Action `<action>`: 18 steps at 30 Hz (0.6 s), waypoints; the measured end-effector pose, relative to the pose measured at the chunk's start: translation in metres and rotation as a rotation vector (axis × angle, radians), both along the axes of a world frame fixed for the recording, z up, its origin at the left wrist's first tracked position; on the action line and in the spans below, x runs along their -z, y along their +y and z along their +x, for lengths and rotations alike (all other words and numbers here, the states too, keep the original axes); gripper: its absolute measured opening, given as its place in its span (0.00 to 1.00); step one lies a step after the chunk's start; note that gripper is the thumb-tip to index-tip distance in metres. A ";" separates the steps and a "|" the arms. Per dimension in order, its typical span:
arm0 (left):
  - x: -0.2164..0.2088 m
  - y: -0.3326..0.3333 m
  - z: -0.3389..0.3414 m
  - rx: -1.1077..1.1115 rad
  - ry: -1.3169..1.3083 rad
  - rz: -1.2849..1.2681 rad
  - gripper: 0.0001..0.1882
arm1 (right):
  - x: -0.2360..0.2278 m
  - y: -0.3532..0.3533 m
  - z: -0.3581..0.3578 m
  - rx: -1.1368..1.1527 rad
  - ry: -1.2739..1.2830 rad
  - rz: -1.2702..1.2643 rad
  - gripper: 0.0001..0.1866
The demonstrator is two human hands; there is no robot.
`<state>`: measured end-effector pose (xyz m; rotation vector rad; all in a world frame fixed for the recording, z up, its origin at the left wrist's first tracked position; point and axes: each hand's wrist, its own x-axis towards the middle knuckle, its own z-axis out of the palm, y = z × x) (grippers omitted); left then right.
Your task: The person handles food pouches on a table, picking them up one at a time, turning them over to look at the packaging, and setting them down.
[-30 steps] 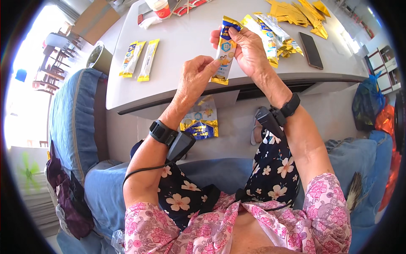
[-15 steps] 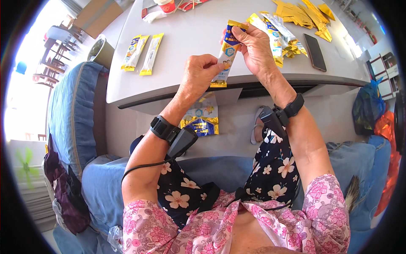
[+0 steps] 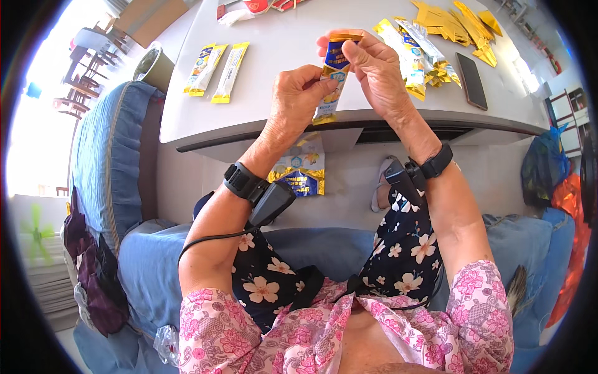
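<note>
Over the table's near edge I hold a long, narrow sachet, white, blue and yellow, standing lengthwise away from me. My left hand pinches its left side at about the middle. The thumb of my right hand presses on its top end, with fingers extended behind it. The top seam looks folded over. To the left, several similar sachets lie on the table, and more sachets are piled right of my right hand.
The white table carries a dark phone, flat golden pieces and a red cup at the far side. Below its edge a printed bag is visible. A bin stands left, beside the blue-covered sofa.
The sachet has turned in my hands, so its face looks narrower. My right fingers have straightened behind its top end. The whole view has shifted slightly.
</note>
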<state>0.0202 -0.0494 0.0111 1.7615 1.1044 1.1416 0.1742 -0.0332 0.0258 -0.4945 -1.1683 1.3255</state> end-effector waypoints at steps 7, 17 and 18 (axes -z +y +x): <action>0.006 0.005 0.001 -0.031 0.124 0.088 0.09 | 0.004 -0.002 0.004 0.112 -0.265 0.096 0.07; -0.001 0.004 -0.003 0.137 -0.057 -0.245 0.16 | -0.007 -0.006 0.004 -0.060 -0.008 0.020 0.20; -0.001 0.005 -0.005 0.134 -0.152 -0.227 0.16 | -0.006 -0.005 0.001 -0.079 -0.003 0.021 0.20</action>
